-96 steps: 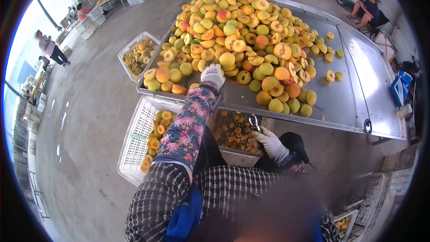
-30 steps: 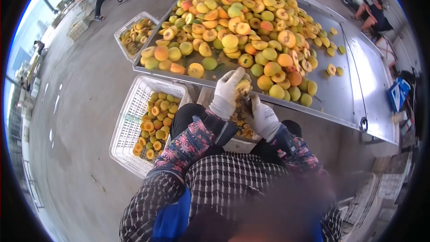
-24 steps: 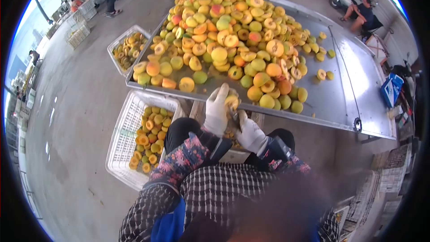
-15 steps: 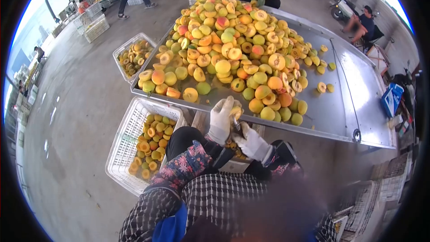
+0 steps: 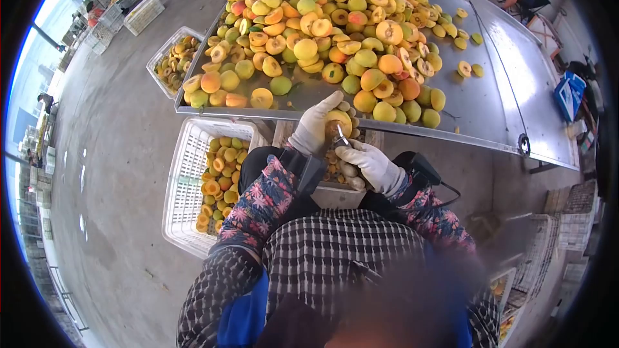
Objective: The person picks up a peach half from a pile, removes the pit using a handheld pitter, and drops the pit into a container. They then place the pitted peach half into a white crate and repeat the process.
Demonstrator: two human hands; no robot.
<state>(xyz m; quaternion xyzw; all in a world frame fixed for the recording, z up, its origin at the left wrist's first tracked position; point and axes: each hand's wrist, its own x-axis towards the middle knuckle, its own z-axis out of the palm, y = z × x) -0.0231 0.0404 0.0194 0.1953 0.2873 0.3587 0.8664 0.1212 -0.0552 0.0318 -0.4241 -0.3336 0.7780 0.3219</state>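
Swapping the pile (image 5: 335, 32) for close work: a few seconds ago the left hand (image 5: 312, 130) was reaching into it, now it's gripping a cut fruit (image 5: 334, 118) by the near edge of the metal table (image 5: 493, 116). The right hand (image 5: 376, 165) is wrapped around a metal tool (image 5: 341, 134), tip at the cut face, so both hands are on one piece. Container-wise, the white basket (image 5: 178, 187) at left has fruit halves (image 5: 222, 177), the box (image 5: 338, 198) below the hands has small bits (image 5: 331, 173) (partly hidden), and the far basket (image 5: 160, 80) holds more fruit (image 5: 178, 62)

Metal tool (image 5: 341, 135) touches halved fruit (image 5: 338, 116) (yellow-fleshed).
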